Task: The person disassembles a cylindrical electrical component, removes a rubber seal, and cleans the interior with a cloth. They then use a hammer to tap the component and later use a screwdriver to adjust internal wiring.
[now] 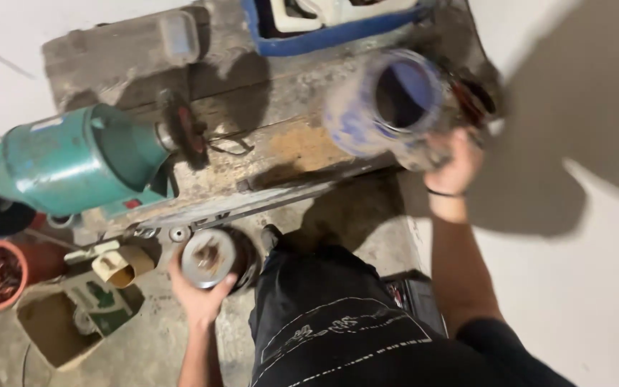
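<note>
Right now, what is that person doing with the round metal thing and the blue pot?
A person stands at a worn wooden workbench, seen from above. Their left hand holds a round metal part low in front of the bench. Their right hand grips a paint-smeared blue container, tipped so its open mouth shows, at the bench's edge. A green bench grinder with a dark wheel sits on the bench beside them.

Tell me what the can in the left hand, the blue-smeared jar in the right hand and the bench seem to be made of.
Can: likely metal, its round top a bright silvery grey.
Jar: probably plastic, translucent whitish wall smeared with blue; motion blur leaves it open.
Bench: worn bare wood, brown, stained, with plank seams showing.
</note>
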